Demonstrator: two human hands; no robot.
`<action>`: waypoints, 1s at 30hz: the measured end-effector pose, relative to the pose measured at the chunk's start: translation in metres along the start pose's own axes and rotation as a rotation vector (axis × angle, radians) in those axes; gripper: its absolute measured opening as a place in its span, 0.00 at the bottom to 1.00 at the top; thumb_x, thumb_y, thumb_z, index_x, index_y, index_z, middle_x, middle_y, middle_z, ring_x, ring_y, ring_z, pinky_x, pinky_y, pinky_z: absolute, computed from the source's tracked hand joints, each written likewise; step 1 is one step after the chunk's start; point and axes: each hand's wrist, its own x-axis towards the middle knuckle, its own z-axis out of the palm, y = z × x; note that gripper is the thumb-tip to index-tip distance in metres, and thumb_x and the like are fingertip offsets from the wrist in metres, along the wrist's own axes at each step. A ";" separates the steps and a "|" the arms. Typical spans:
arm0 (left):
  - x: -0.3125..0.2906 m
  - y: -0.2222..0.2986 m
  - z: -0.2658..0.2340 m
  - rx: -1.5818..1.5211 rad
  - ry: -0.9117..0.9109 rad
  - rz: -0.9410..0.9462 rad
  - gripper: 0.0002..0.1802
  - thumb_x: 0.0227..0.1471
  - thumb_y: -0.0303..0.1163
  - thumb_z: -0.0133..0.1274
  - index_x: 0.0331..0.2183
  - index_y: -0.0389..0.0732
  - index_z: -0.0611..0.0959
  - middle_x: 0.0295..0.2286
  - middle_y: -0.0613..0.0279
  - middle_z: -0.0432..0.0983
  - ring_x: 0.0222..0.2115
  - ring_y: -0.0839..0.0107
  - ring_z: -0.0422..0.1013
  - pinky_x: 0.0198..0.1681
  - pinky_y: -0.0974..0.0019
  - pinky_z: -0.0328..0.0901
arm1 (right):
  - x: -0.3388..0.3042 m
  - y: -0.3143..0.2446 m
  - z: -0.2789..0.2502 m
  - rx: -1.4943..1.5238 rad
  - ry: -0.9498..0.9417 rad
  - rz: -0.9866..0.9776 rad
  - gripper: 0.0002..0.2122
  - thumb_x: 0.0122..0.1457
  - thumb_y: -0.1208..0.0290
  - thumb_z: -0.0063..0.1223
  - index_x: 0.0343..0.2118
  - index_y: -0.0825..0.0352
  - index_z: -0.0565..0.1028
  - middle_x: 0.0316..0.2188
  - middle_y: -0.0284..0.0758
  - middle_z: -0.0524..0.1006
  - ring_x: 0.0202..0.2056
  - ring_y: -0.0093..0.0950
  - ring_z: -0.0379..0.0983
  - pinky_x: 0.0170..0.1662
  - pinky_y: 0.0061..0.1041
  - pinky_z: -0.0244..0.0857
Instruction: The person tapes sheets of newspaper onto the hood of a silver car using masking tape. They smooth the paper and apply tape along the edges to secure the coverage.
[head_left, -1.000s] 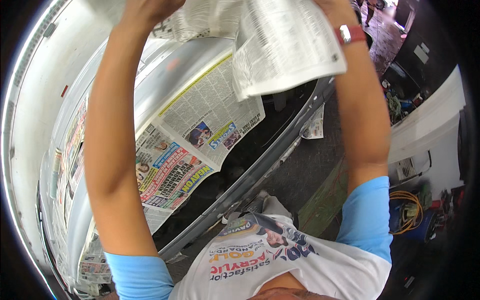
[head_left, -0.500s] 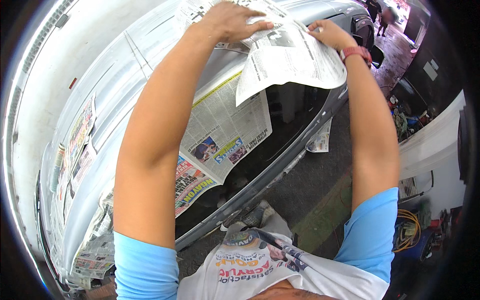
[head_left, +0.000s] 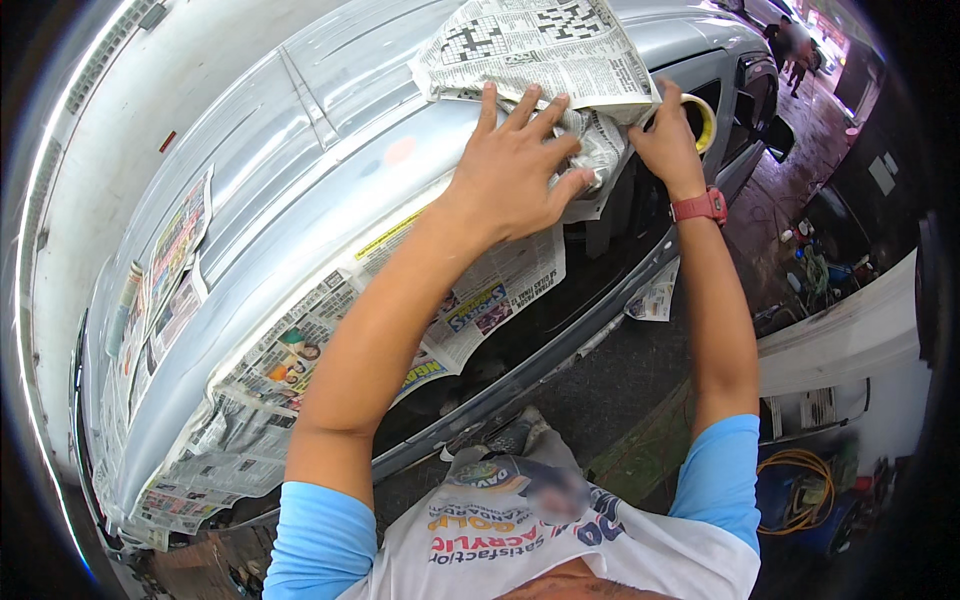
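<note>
A newspaper sheet with crossword grids point(head_left: 540, 48) lies over the edge of the silver car's roof, its lower part crumpled and folded under. My left hand point(head_left: 522, 165) is open, fingers spread, pressing on the sheet's lower edge and the bodywork below. At the sheet's right corner, my right hand point(head_left: 665, 145) is closed with its fingertips pinching the paper. A roll of tape with a yellow core point(head_left: 706, 124) shows right beside that hand; whether the fingers also hold it is hidden. Below, another newspaper sheet point(head_left: 520, 275) hangs over the dark side window.
The silver car point(head_left: 370, 120) fills the left and middle, with more newspaper point(head_left: 165, 270) on its far side. A side mirror point(head_left: 778, 138) juts out at the right. Coiled orange hose point(head_left: 800, 490) lies at lower right. Distant people point(head_left: 790, 50) stand at upper right.
The raised sheet has been folded back up onto the roof, exposing its crossword side. My left hand has moved down and right onto its lower edge. The tape roll has come into view.
</note>
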 end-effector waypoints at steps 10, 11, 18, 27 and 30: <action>0.021 -0.031 0.019 -0.069 0.073 -0.038 0.44 0.56 0.51 0.68 0.68 0.43 0.75 0.66 0.44 0.73 0.70 0.46 0.66 0.78 0.37 0.51 | -0.082 -0.099 0.018 0.130 0.115 -0.402 0.22 0.68 0.71 0.61 0.64 0.64 0.77 0.63 0.47 0.76 0.63 0.52 0.71 0.68 0.48 0.63; 0.022 -0.029 0.020 -0.016 0.116 -0.015 0.43 0.55 0.48 0.68 0.67 0.43 0.75 0.65 0.45 0.73 0.69 0.46 0.67 0.77 0.37 0.53 | -0.084 -0.095 0.025 0.119 0.081 -0.393 0.23 0.69 0.70 0.62 0.65 0.64 0.76 0.64 0.48 0.75 0.64 0.52 0.70 0.69 0.48 0.63; -0.045 0.052 0.007 -0.216 0.054 -0.002 0.36 0.56 0.25 0.65 0.66 0.39 0.75 0.56 0.45 0.78 0.59 0.45 0.73 0.67 0.44 0.65 | -0.075 -0.079 0.028 0.225 0.002 -0.399 0.25 0.69 0.69 0.62 0.68 0.65 0.73 0.64 0.53 0.74 0.66 0.57 0.67 0.70 0.50 0.61; -0.075 0.040 0.000 -0.718 0.004 -0.280 0.35 0.64 0.28 0.64 0.69 0.37 0.72 0.66 0.40 0.71 0.65 0.45 0.71 0.70 0.50 0.65 | -0.146 -0.108 -0.023 0.808 -0.107 0.028 0.25 0.74 0.77 0.46 0.72 0.67 0.57 0.45 0.43 0.80 0.42 0.31 0.78 0.54 0.34 0.70; -0.076 0.027 -0.003 -1.060 -0.027 -0.425 0.36 0.66 0.31 0.65 0.70 0.38 0.71 0.67 0.45 0.71 0.68 0.53 0.70 0.70 0.52 0.66 | -0.187 -0.111 -0.026 0.992 -0.284 0.138 0.29 0.73 0.80 0.46 0.73 0.67 0.51 0.42 0.37 0.81 0.40 0.22 0.75 0.48 0.25 0.69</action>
